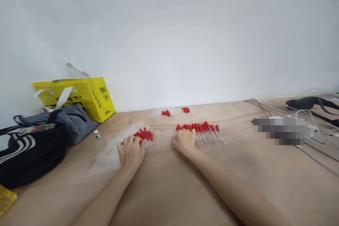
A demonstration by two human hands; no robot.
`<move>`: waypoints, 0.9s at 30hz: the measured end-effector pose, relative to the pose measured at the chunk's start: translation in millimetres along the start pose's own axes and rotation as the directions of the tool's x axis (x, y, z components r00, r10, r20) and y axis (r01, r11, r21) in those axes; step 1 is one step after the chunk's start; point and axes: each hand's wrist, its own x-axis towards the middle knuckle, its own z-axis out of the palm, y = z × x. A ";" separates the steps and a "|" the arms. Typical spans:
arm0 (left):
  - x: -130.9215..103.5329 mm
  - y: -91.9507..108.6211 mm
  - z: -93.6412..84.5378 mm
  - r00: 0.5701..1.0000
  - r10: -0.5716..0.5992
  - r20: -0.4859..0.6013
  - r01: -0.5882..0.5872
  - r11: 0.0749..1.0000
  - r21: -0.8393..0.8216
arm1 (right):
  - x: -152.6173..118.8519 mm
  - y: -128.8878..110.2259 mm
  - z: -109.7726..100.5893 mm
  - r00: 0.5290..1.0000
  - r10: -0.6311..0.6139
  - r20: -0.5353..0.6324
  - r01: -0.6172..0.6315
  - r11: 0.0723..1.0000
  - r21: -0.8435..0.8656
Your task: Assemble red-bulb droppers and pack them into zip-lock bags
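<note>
My left hand (131, 150) is at the near side of a small pile of red rubber bulbs (147, 134). Its fingers are curled, with thumb and forefinger closed on a red bulb at the pile's edge. Beneath that pile lies a clear plastic bag (109, 153). To the right, a row of thin clear tubes (163, 139) lies side by side without bulbs. My right hand (184, 140) rests with bent fingers between these and a row of red-capped droppers (205, 132). The fingers look closed, but whatever they grip is hidden behind the hand.
Farther back, a clear bag (174, 111) carries more red bulbs. At left stand a yellow shopping bag (102, 99), a striped bag (79, 122), a black bag (34, 155) and a small bottle (97, 134). Cables and a power strip (321, 141) lie at right.
</note>
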 end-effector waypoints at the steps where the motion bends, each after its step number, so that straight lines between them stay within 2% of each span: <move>1: -0.7 1.5 -2.2 1.000 -0.003 -0.022 0.003 1.000 -0.025 | 1.6 -3.1 0.6 1.000 0.010 0.006 -0.010 1.000 -0.001; 3: -3.4 5.3 -7.0 0.999 0.029 -0.043 -0.034 0.992 -0.120 | 5.0 -7.5 1.9 1.000 0.024 0.015 -0.024 1.000 0.001; 6: -10.3 12.7 -12.9 0.984 0.175 -0.020 -0.173 0.934 -0.312 | 9.0 -10.8 4.2 0.999 0.038 0.028 -0.038 0.999 0.008; 10: -19.4 21.7 -17.0 0.921 0.387 0.048 -0.323 0.827 -0.460 | 12.1 -12.5 5.8 0.998 0.051 0.034 -0.051 0.999 0.017; 12: -22.3 24.3 -18.4 0.896 0.436 0.085 -0.344 0.802 -0.488 | 12.4 -11.9 3.7 0.998 0.049 0.028 -0.050 0.998 0.024; 15: -24.5 25.4 -19.9 0.887 0.450 0.100 -0.338 0.782 -0.524 | 9.2 -5.0 -4.4 1.000 0.022 0.006 -0.022 0.999 0.043; 20: -24.9 25.0 -18.0 0.880 0.464 0.097 -0.345 0.768 -0.540 | -13.5 36.8 -15.5 0.992 -0.127 -0.019 0.128 0.984 0.124; 23: -23.7 27.5 -15.7 0.874 0.476 0.101 -0.352 0.762 -0.543 | -33.7 69.9 -12.0 0.939 -0.325 -0.114 0.344 0.893 0.291; 25: -23.3 31.2 -15.6 0.878 0.468 0.103 -0.335 0.753 -0.566 | -45.4 84.7 -8.4 0.908 -0.388 -0.159 0.419 0.844 0.334; 27: -24.3 36.5 -16.8 0.884 0.454 0.115 -0.294 0.730 -0.617 | -54.1 89.7 -6.8 0.886 -0.428 -0.181 0.464 0.820 0.335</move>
